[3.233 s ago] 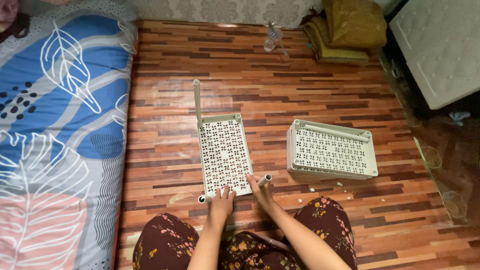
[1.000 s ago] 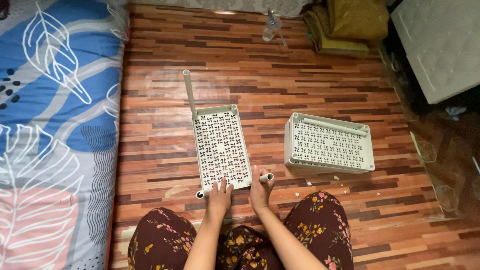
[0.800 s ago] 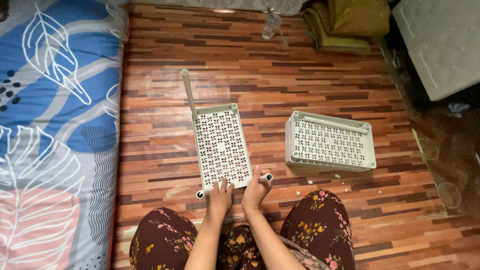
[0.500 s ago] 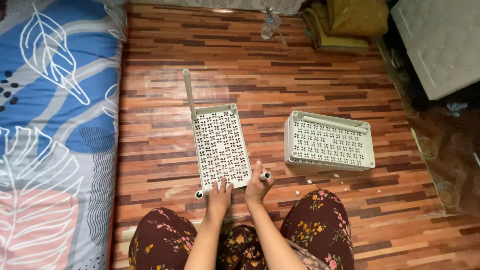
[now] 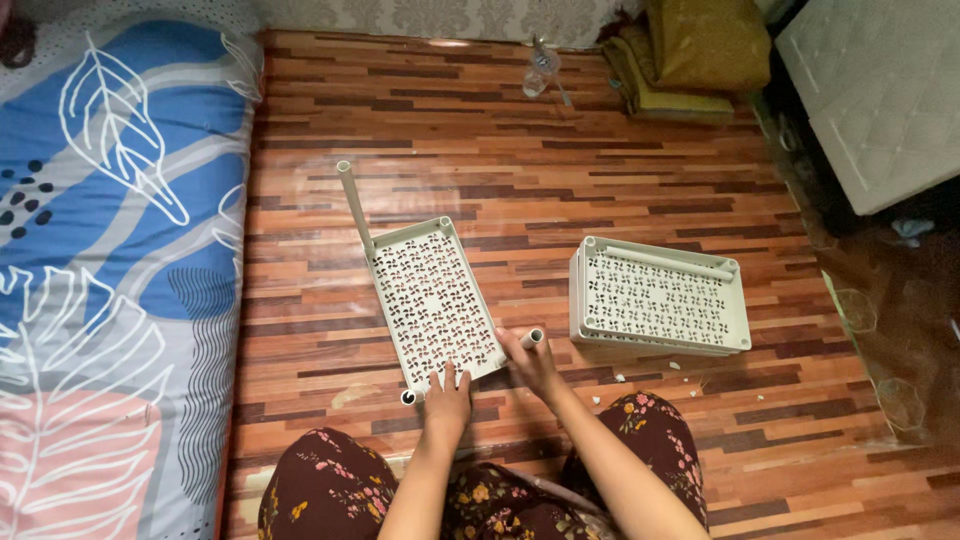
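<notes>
Perforated cream shelf panel [image 5: 432, 302] flat on the wood-pattern floor [image 5: 560, 160], one tube leg [image 5: 354, 207] standing at its far left corner. Left hand [image 5: 447, 394] pressed on the near edge, fingers spread. Right hand [image 5: 533, 362] closed around a short tube [image 5: 531, 338] at the near right corner. Stacked matching trays [image 5: 660, 298] just to the right; patterned mattress [image 5: 110, 250] along the left.
</notes>
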